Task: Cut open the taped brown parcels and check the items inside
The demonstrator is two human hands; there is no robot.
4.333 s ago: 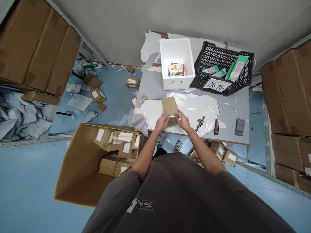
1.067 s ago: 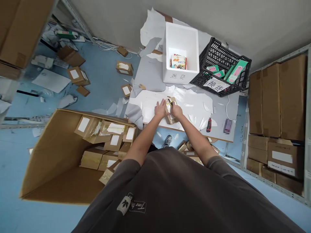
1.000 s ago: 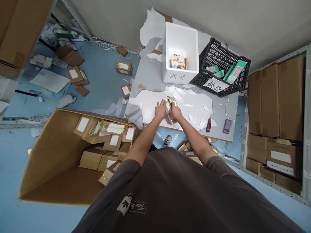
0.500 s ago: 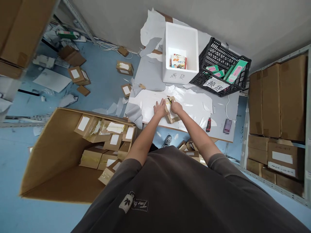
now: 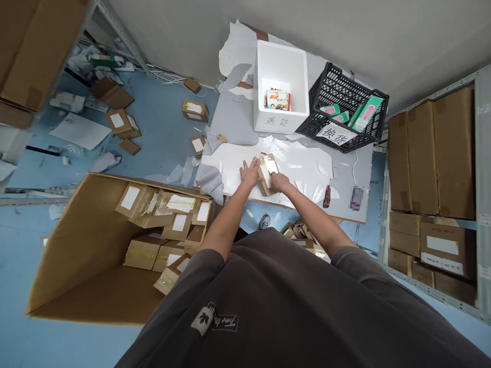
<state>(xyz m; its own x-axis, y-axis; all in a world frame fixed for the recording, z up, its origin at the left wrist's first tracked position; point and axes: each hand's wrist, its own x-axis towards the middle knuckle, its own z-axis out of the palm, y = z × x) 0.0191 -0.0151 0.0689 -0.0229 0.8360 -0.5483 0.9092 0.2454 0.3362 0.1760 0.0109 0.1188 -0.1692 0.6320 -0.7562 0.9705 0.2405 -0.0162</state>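
Note:
A small taped cardboard box (image 5: 267,188) with a white label lies at the front of the table. My left hand (image 5: 250,173) rests against its left side, fingers spread, touching its edge. Over the label's right side is my right hand (image 5: 280,182), closed around a small tool, seemingly a utility knife (image 5: 270,173). Only a bit of the tool shows past the fingers; the rest is hidden.
Behind stand a white foam box (image 5: 281,122) holding packets and a black crate (image 5: 347,143) with green-and-pink boxes. A red-and-black tool (image 5: 327,196) lies right. A large carton (image 5: 72,255) of parcels sits left; shelves (image 5: 482,204) rise right.
My right hand has moved down along the box's label, toward me, with the tool in it. My left hand stays at the box's left side. The view has shifted slightly.

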